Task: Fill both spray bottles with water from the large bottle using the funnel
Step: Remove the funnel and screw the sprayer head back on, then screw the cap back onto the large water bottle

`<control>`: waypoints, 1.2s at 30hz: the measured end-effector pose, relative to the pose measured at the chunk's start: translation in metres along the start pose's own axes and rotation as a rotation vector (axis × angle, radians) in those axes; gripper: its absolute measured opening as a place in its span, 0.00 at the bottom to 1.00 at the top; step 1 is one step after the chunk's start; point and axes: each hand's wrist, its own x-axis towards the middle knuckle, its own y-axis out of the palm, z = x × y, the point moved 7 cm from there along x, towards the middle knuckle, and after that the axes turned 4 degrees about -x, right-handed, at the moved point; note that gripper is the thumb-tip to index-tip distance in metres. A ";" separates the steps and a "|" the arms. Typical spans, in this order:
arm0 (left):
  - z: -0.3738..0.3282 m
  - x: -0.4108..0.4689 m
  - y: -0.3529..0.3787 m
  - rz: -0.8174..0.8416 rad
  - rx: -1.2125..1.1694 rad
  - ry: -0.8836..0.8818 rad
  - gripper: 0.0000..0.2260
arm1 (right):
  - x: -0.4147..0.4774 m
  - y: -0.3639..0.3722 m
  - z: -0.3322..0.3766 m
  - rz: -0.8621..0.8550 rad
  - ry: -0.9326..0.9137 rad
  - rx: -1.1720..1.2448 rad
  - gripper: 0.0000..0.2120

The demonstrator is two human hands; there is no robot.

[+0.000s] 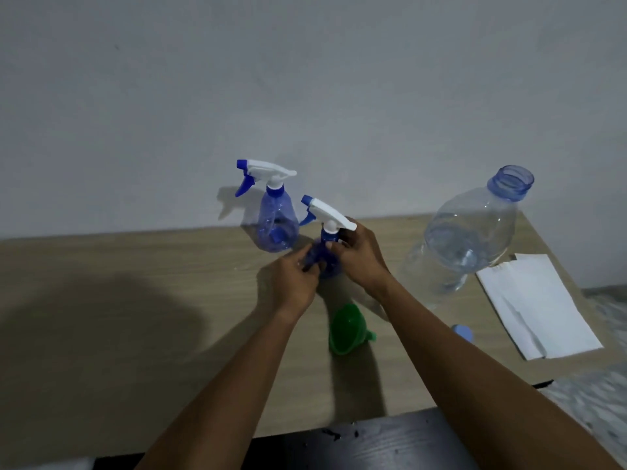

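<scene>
Two blue spray bottles with white trigger heads stand on the wooden table (135, 293). The far spray bottle (276, 222) stands alone by the wall. The near spray bottle (327, 232) is between both hands. My left hand (293, 283) grips its blue body from the left. My right hand (359, 256) holds its neck collar just under the trigger head. A green funnel (346, 330) lies on its side in front of the hands. The large clear bottle (471, 232) stands uncapped at the right, partly filled with water.
A white folded paper (536, 307) lies at the right edge of the table. A light blue cap (463, 332) shows beside my right forearm. A grey wall runs behind the table. A dark surface (356, 442) borders the table's front edge.
</scene>
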 end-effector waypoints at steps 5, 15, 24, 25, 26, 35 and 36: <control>-0.003 0.005 0.007 -0.063 0.050 0.048 0.17 | -0.002 -0.006 -0.015 -0.121 0.147 -0.072 0.27; 0.005 0.032 0.023 -0.170 0.075 0.069 0.16 | 0.019 0.004 -0.044 -0.279 0.324 0.013 0.16; 0.006 0.033 0.025 -0.117 0.036 0.048 0.16 | 0.016 0.008 -0.043 -0.220 0.347 0.062 0.23; 0.005 0.028 0.023 -0.114 0.020 0.039 0.16 | 0.012 0.007 -0.040 -0.213 0.364 0.058 0.24; 0.003 0.022 0.020 -0.113 0.006 0.037 0.16 | 0.005 0.005 -0.036 -0.197 0.363 0.048 0.24; -0.045 -0.075 0.001 -0.124 0.005 0.084 0.16 | -0.129 -0.056 0.011 -0.049 -0.152 -0.072 0.13; -0.052 -0.085 0.006 -0.119 0.007 0.120 0.17 | -0.148 -0.073 0.007 -0.086 -0.205 -0.098 0.10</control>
